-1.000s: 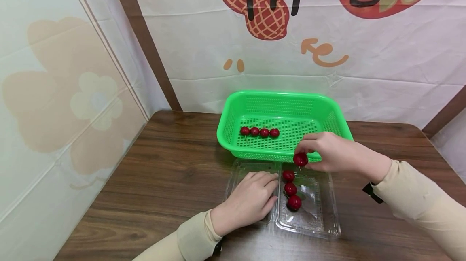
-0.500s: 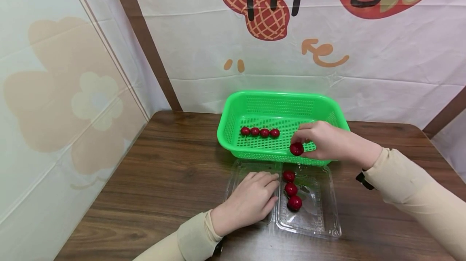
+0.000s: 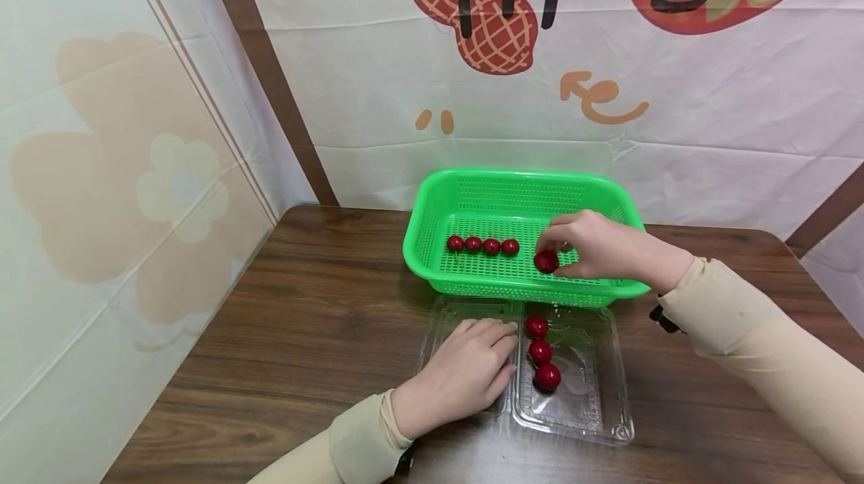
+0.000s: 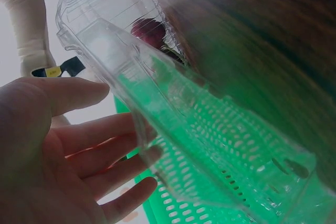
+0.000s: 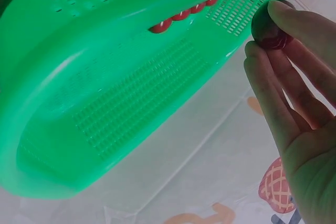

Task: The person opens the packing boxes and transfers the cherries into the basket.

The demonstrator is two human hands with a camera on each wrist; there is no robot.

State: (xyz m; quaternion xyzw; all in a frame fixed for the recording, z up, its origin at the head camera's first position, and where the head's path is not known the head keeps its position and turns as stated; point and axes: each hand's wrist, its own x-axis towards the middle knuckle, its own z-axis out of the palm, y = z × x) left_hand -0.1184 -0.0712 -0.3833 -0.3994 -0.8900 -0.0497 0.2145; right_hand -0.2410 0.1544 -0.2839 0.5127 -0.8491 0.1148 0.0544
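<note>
In the head view my right hand pinches a dark red cherry between thumb and fingertips, over the front right part of the green basket. The right wrist view shows this cherry held above the basket's rim. To its left, several cherries lie in a row on the basket floor. My left hand rests over the left half of a clear plastic clamshell box, its fingers extended along the plastic. Three cherries form a line in the box's right half.
The box and basket stand on a dark wooden table, with the box right in front of the basket. A white printed cloth hangs behind the table, and another pale cloth hangs along the left side.
My right hand has moved away from me with the cherry, from above the box's back edge to over the basket. The left hand stays where it was.
</note>
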